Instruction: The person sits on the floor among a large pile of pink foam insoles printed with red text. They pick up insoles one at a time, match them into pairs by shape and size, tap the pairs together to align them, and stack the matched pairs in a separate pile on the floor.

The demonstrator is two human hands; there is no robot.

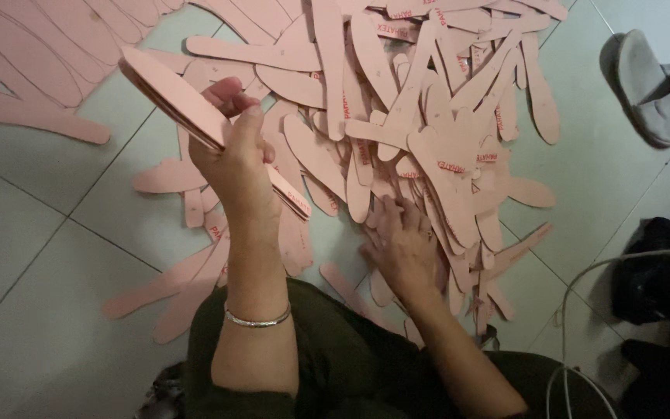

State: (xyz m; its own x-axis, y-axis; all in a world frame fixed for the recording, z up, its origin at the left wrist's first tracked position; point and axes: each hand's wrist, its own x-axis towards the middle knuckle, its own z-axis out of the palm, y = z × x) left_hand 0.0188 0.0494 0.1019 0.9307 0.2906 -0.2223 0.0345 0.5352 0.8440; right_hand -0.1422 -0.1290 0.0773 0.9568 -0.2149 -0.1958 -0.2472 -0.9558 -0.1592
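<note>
My left hand is raised above the floor and grips a stack of pink insole-shaped pieces, held edge-up and slanting from upper left to lower right. A silver bracelet circles that wrist. My right hand rests palm-down with fingers spread on the near edge of a large heap of the same pink insole pieces, touching them on the tiled floor. I cannot tell whether its fingers hold a piece.
More pink insole pieces lie scattered on the pale tiled floor, at the upper left and by my knees. A grey slipper lies at the upper right. Dark bundles and a white cable lie at the right.
</note>
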